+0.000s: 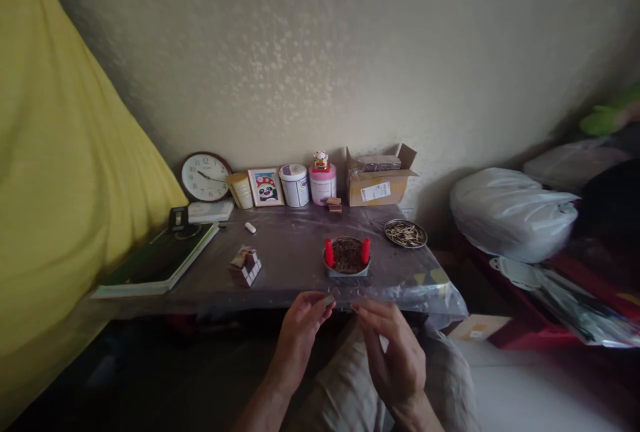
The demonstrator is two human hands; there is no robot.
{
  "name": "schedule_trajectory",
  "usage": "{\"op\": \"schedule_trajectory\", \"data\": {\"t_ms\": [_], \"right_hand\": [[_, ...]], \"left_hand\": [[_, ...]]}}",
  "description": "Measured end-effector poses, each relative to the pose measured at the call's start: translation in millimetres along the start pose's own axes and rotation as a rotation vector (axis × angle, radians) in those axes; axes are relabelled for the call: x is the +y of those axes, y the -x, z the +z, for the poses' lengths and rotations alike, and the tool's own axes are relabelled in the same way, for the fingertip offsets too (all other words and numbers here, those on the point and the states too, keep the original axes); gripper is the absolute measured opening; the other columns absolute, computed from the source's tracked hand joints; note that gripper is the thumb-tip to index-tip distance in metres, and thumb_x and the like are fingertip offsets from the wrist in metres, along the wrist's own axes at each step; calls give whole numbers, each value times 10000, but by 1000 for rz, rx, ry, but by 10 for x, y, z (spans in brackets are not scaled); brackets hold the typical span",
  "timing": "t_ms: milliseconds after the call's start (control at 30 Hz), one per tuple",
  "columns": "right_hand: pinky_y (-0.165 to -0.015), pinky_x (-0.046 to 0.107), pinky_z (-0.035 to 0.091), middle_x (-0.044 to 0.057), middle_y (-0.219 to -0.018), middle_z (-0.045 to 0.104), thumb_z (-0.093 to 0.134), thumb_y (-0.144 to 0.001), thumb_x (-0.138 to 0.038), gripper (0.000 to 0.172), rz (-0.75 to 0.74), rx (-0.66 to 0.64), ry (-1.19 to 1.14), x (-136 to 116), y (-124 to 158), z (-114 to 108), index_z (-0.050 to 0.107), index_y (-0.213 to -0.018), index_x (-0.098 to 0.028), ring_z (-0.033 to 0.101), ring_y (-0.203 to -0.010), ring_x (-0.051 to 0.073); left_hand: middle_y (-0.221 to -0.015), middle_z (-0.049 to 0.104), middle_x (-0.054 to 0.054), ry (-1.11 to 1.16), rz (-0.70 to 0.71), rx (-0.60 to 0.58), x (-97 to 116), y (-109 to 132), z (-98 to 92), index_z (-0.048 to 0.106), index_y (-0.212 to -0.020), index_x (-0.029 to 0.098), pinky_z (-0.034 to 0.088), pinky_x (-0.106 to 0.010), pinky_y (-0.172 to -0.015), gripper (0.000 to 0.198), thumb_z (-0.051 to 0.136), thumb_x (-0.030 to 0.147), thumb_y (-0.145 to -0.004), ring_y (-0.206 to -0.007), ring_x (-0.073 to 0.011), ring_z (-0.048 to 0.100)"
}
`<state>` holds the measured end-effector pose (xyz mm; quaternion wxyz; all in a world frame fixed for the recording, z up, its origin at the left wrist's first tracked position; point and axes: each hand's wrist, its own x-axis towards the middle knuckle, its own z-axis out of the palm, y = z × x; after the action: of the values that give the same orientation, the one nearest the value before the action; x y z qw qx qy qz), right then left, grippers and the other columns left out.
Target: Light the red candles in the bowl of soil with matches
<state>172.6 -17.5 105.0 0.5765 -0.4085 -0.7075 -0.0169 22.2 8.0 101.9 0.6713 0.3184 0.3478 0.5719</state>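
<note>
My left hand [301, 327], closed, pinches a small greyish box like a matchbox [329, 300] at its fingertips, just in front of the table edge. A short gap to the right, my right hand [393, 345] has its fingertips pressed together; it is smeared by motion, and what it pinches cannot be made out. Beyond both hands stands a round bowl of dark grainy soil [349, 255]. Two upright red candles are set in it, the left candle [329, 253] and the right candle [366, 251].
Matchsticks lie on a round plate [405, 234] at the right. A pile of small boxes [246, 267] sits left of the bowl. Along the wall stand a clock [205, 177], a picture [267, 187], tubs [295, 187] and an open carton [377, 185]. A large book [160, 259] lies left.
</note>
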Motion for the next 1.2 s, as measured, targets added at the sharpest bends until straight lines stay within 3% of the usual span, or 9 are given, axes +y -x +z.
{"op": "schedule_trajectory", "data": {"t_ms": [67,100,267,467,700,933,1200], "right_hand": [[-789,303,539,40,-944,747,552,-872,-121,227,11,-79,26,156,35,91,667,-1017,-253,695,-883,181],[-788,292,537,24,-916,748,543,-882,-156,195,94,-73,73,267,55,140,681,-977,-255,695,-850,171],[-693,291,512,45,-813,700,503,-914,-249,176,297,149,180,706,44,154,670,-896,-197,647,-738,179],[-739,311,486,50,-873,682,553,-892,-345,191,413,285,151,726,-171,-87,676,-854,-204,623,-849,202],[-773,342,466,58,-909,668,587,-858,-389,227,498,416,38,790,-286,-129,692,-832,-189,601,-884,213],[-818,349,465,47,-896,682,621,-832,-394,221,540,444,-101,870,-323,-120,700,-850,-189,603,-853,199],[-711,313,501,40,-807,714,658,-781,-424,261,656,447,-247,906,-398,-43,699,-848,-174,627,-741,180]], "left_hand": [[-873,736,-46,-14,18,-15,24,21,23,705,-849,162,448,-321,-874,202,747,319,-729,-869,-171,630],[-913,737,-49,-29,26,-26,39,35,29,705,-874,167,439,-330,-904,197,725,322,-755,-911,-178,627],[-1008,751,-73,-60,-1,-27,66,70,-46,697,-879,178,407,-346,-972,181,692,336,-792,-1026,-202,624],[-1038,755,-81,-31,-33,37,13,44,-182,677,-864,176,439,-346,-942,190,733,319,-752,-960,-194,657],[-1053,761,-95,-56,-47,89,47,58,-303,672,-860,169,438,-335,-931,254,758,365,-723,-941,-175,660],[-991,763,-89,-80,-42,122,70,67,-325,703,-845,161,457,-349,-904,341,806,416,-643,-923,-200,659],[-958,753,-79,-89,-33,123,90,87,-328,713,-858,167,461,-350,-902,340,789,431,-658,-945,-217,650]]}}
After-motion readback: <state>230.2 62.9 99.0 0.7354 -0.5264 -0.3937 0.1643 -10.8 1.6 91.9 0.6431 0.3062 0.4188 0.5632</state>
